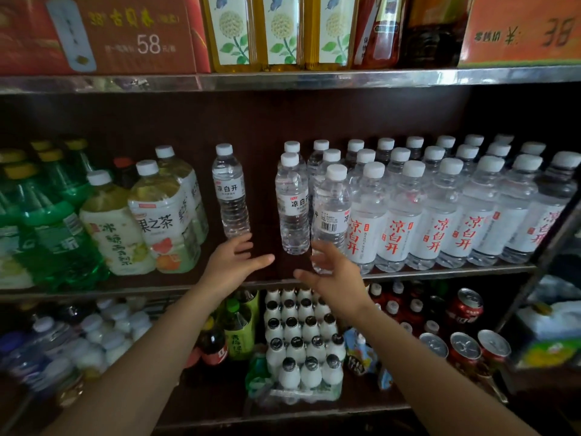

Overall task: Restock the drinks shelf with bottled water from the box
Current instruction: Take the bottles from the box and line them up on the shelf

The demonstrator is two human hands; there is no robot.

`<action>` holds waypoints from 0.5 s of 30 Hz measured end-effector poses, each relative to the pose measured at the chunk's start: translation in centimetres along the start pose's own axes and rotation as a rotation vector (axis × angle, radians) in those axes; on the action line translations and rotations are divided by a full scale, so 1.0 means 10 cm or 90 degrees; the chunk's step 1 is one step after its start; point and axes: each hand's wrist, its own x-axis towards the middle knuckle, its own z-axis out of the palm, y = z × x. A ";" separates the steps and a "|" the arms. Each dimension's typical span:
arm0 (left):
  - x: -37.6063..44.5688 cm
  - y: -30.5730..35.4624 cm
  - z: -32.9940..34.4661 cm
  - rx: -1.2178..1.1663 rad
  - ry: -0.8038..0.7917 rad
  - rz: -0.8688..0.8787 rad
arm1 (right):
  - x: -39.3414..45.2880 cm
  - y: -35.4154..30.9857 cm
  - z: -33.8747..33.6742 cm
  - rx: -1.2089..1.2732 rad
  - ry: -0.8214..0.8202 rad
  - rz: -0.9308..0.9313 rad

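Head view: our left hand (pixel 234 262) spread, holding nothing, fingertips just under lone water bottle (pixel 231 191) at frame centre-left. Right hand (pixel 333 275) fingers apart, touching base of front bottle (pixel 330 218), centre. Both bottles upright, caps up, long axis vertical. Risk, we judge: careless nudge topples front bottle off shelf edge (pixel 440 272).

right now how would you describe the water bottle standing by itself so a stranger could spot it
On the middle shelf, find the tea bottles on the left. Just right of them stands the lone water bottle, above the left hand: black lettering, gaps both sides.
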 end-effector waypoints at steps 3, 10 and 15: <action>-0.34 -0.20 -0.01 -0.015 -0.053 -0.017 | -0.22 0.11 -0.05 0.010 -0.019 0.031; -1.11 -1.16 0.26 -0.006 -0.156 -0.125 | -0.94 0.94 0.13 0.081 -0.040 0.182; -1.56 -2.42 0.58 -0.028 -0.192 -0.262 | -1.53 1.94 0.63 0.063 -0.070 0.285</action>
